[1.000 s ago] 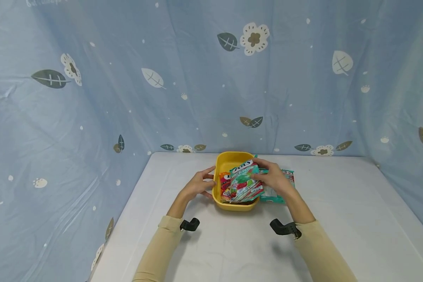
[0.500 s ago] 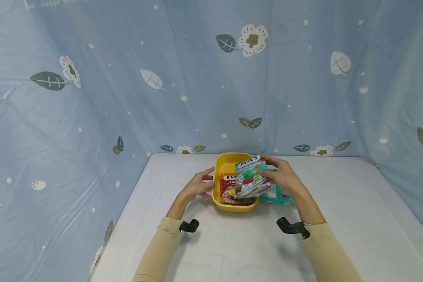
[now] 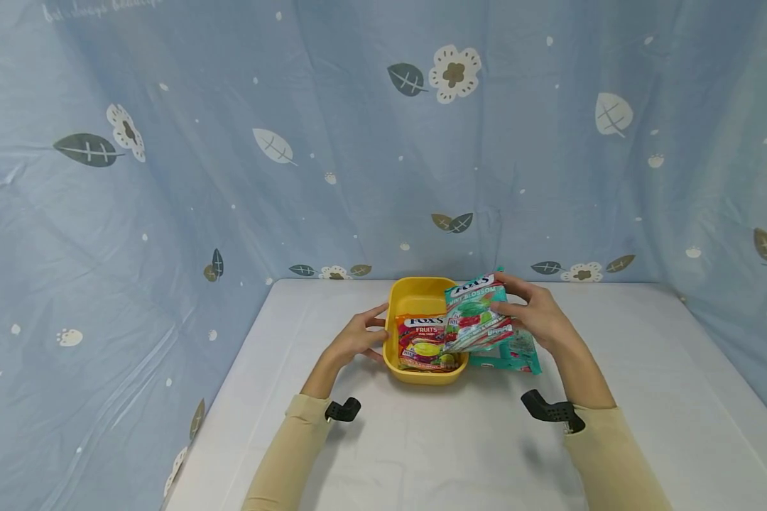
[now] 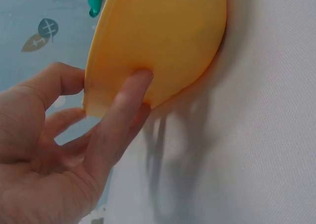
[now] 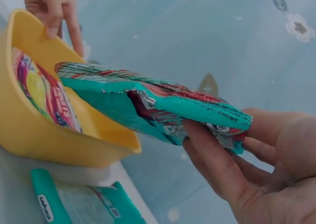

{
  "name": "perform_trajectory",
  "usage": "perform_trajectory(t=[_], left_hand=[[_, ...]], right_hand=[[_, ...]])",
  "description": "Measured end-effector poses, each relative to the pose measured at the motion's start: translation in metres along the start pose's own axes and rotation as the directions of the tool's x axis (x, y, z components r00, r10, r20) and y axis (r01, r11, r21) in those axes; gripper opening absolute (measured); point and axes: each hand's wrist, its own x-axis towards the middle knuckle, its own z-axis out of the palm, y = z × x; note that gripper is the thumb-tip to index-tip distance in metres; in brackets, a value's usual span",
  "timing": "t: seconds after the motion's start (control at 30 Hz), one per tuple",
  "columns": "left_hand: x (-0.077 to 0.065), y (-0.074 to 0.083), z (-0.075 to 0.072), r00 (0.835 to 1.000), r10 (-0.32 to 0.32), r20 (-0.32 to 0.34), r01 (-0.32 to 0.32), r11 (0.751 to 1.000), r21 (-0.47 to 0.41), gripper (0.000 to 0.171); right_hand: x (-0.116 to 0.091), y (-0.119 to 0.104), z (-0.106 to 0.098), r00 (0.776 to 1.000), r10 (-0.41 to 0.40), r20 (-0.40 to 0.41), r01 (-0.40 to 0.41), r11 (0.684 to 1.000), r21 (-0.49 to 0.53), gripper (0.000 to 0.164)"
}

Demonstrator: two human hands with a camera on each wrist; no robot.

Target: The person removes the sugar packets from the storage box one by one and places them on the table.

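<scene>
My right hand (image 3: 537, 312) pinches a teal and red bag of Fox's Mint Blossom candy (image 3: 476, 312) by its right side, thumb on the front. The bag is raised and tilted, its left edge over the right rim of a yellow plastic container (image 3: 422, 289). Inside lies a red bag of Fox's Fruits candy (image 3: 420, 344). At the container's left side, my left hand (image 3: 354, 337) rests spread fingertips on the outer wall; in the left wrist view, two fingers (image 4: 133, 93) lie along that wall.
Another teal bag (image 3: 518, 355) lies flat on the white-covered table (image 3: 371, 454), right of the container and partly under the raised bag. A blue curtain (image 3: 358, 142) with leaves and flowers hangs behind the table.
My right hand has moved right with the Mint Blossom candy bag, from over the container to its right rim, uncovering the Fruits bag. My left hand has stayed at the container's side.
</scene>
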Motion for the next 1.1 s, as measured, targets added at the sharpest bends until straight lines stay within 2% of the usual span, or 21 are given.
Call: perform_trajectory(t=[0.33, 0.57, 1.1], left_hand=[[-0.001, 0.003, 0.001, 1.000, 0.003, 0.002, -0.003, 1.000, 0.001, 0.072], [-0.002, 0.004, 0.000, 1.000, -0.018, -0.013, 0.018, 1.000, 0.010, 0.073], [-0.003, 0.005, 0.001, 1.000, -0.022, -0.020, 0.023, 0.999, 0.023, 0.072]], right_hand=[[-0.010, 0.006, -0.022, 0.999, -0.020, -0.029, 0.020, 1.000, 0.000, 0.074], [-0.016, 0.009, -0.036, 0.998, -0.022, -0.052, 0.023, 1.000, 0.012, 0.074], [-0.030, 0.031, -0.075, 0.994, 0.000, -0.105, -0.011, 0.995, -0.103, 0.074]])
